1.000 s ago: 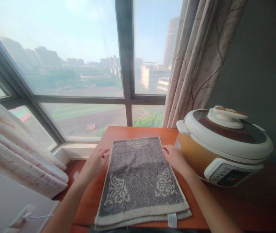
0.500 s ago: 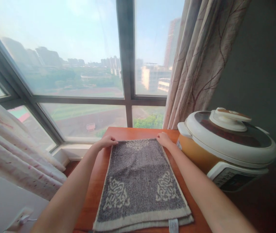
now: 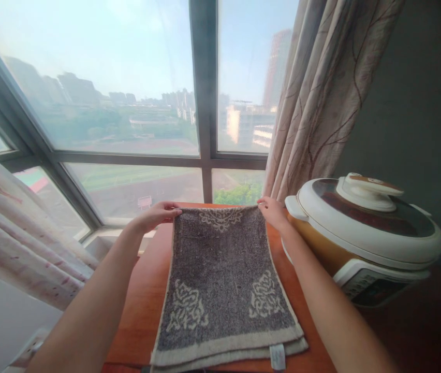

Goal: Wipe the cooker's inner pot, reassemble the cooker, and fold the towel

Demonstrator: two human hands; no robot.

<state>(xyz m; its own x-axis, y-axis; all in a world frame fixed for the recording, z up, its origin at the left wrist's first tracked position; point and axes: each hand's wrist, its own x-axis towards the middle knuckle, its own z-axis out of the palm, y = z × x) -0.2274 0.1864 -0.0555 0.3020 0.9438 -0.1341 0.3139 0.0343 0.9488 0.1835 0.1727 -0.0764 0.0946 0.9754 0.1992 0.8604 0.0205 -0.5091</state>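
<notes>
A dark grey towel [image 3: 224,264] with cream scroll patterns and a pale border lies folded in layers, its near end on the reddish-brown wooden table [image 3: 138,300]. My left hand [image 3: 160,213] pinches its far left corner, and my right hand [image 3: 273,211] pinches the far right corner. Between the two hands the far edge is stretched fairly straight and lifted off the tabletop. A small white label [image 3: 277,357] sticks out at the towel's near edge, towards the right.
To the right stands a large white and yellow electric cooker [image 3: 368,228] with a glass lid, close to my right forearm. Beyond the table is a window [image 3: 127,155], with a curtain on the left [image 3: 18,233] and another curtain on the right [image 3: 329,93].
Both hands have risen and spread slightly apart, lifting the towel's far edge from the table. The near end has stayed almost in place.
</notes>
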